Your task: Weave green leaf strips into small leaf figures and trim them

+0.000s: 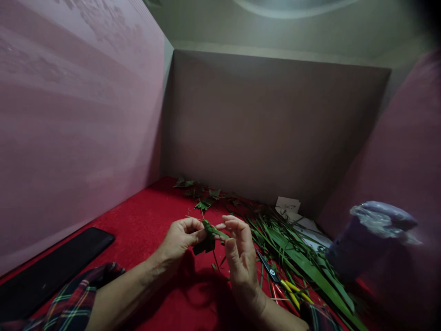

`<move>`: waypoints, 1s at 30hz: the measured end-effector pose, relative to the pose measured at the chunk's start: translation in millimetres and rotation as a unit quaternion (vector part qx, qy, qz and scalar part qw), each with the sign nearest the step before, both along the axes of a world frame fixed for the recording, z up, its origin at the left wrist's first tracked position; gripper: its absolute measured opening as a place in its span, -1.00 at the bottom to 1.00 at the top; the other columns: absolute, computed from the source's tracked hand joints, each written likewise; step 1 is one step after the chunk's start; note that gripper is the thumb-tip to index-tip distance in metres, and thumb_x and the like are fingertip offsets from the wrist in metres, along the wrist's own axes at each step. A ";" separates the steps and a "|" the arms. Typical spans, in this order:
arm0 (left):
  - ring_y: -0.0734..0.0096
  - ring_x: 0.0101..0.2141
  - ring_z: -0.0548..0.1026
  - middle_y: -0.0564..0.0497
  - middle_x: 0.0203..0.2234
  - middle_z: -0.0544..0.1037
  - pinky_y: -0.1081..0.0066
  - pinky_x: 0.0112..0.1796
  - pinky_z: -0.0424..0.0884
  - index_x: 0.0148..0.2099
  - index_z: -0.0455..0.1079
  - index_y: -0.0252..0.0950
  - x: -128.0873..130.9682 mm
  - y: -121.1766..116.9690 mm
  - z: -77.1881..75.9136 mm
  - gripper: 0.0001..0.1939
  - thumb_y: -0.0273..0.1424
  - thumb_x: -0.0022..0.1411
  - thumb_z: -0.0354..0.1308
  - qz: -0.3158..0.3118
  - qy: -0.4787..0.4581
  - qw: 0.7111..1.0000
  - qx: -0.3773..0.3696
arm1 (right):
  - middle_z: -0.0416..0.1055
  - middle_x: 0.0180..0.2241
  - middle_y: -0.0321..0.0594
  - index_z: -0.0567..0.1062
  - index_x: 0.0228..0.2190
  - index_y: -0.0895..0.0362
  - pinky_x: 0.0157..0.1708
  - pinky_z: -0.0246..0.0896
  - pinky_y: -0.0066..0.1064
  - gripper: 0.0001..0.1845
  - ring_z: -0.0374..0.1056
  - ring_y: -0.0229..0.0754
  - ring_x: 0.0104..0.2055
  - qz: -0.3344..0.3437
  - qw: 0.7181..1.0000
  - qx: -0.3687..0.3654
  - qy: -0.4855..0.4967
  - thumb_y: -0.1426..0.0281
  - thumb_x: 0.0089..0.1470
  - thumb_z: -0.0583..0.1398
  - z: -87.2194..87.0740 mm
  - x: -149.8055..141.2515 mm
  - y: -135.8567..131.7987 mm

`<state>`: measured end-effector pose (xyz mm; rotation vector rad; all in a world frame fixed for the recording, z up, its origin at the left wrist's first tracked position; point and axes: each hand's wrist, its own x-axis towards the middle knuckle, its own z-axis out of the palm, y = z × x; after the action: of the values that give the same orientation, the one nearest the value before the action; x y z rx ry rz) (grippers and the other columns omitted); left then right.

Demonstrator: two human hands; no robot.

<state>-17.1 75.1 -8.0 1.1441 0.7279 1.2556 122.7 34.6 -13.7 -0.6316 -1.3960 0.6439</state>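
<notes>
Between my hands, above the red cloth, is a small folded green leaf piece (pixel 208 230), with thin stalks sticking out and a dark lower end. My left hand (pixel 182 236) pinches its left side between thumb and fingers. On the other side, my right hand (pixel 243 257) has its thumb apart from its fingers, whose tips rest at the right end of the piece without closing on it. To the right of that hand lie scissors (pixel 272 271) with dark blades and yellow handles, partly among long green leaves (pixel 296 257).
A red cloth (pixel 144 220) covers the table. Cut leaves (pixel 205 203) are scattered at the back. White papers (pixel 289 205) lie behind the long leaves. A purple container with clear plastic (pixel 372 239) stands at right, a black flat object (pixel 69 259) at left. Pink walls enclose the sides.
</notes>
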 end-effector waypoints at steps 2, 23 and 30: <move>0.52 -0.67 0.37 0.05 -0.72 0.49 0.53 -0.62 0.23 -0.58 0.36 -0.37 0.4 1.2 -1.5 -0.61 -0.20 -0.30 0.43 -0.001 -0.003 1.000 -0.004 | 0.21 -0.14 -0.14 0.27 -0.15 0.05 -0.19 0.31 -0.23 -0.66 0.27 -0.10 -0.10 -0.002 1.000 -0.007 0.002 0.11 0.13 0.04 -0.9 0.2 1.0; 0.53 -0.64 0.38 0.04 -0.68 0.52 0.53 -0.58 0.24 -0.56 0.38 -0.37 -0.2 -1.8 1.8 -0.69 -0.25 -0.18 0.39 0.013 -0.013 1.000 -0.018 | 0.18 -0.04 -0.11 0.25 -0.08 0.04 -0.05 0.25 -0.18 -0.62 0.22 -0.06 0.03 0.038 0.999 0.001 0.001 0.11 0.14 0.04 -2.9 -1.2 -1.4; 0.40 -0.57 0.47 -0.03 -0.61 0.56 0.45 -0.49 0.32 -0.51 0.41 -0.37 -0.8 -0.9 -3.0 -0.71 -0.27 -0.15 0.37 0.009 -0.012 1.000 -0.018 | 0.12 -0.02 -0.08 0.25 -0.09 0.06 -0.10 0.29 -0.12 -0.59 0.19 -0.01 0.04 0.049 0.999 0.000 0.008 0.09 0.12 0.05 0.9 -1.7 -1.7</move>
<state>-17.9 74.3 -11.0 1.0935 0.7416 1.2655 120.9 32.9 -12.8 -0.5586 -1.4180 0.7259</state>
